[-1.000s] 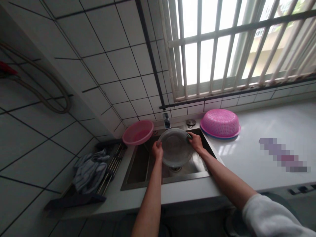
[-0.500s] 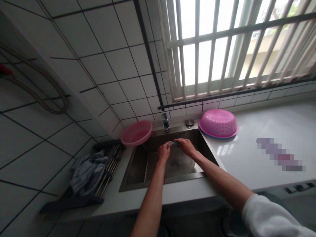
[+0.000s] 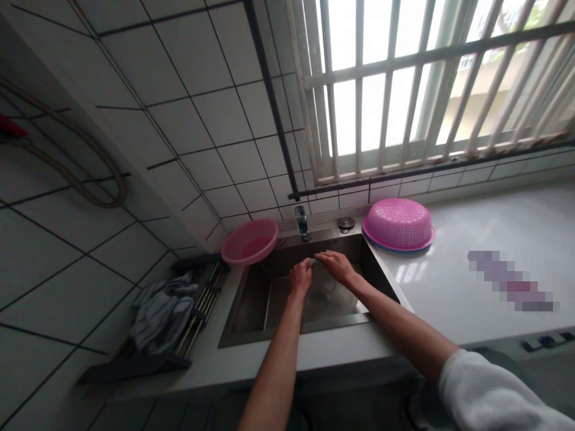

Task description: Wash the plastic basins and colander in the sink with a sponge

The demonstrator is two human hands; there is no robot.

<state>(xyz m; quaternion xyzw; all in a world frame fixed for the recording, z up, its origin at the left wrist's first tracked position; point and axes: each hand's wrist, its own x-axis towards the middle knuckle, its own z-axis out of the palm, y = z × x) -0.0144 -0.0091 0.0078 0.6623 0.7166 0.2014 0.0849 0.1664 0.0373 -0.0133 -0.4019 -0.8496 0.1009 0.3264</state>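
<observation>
Both of my hands are over the steel sink, just in front of the tap. Closed fingers of my left hand grip one end of a small greyish thing. My right hand has its fingers curled over the other end, very near the left. Most of that thing is hidden by the fingers, so its kind is unclear. Below the hands, the wet-looking sink bottom shows a faint round shape.
A pink basin tilts on the sink's back left corner. An upturned pink colander sits right of the sink, near a round metal drain piece. Grey cloth lies on a rack at left. Window bars rise behind.
My hands have drawn slightly closer together, and less of the greyish thing shows between them. The view has shifted a little; the basin and colander stay put.
</observation>
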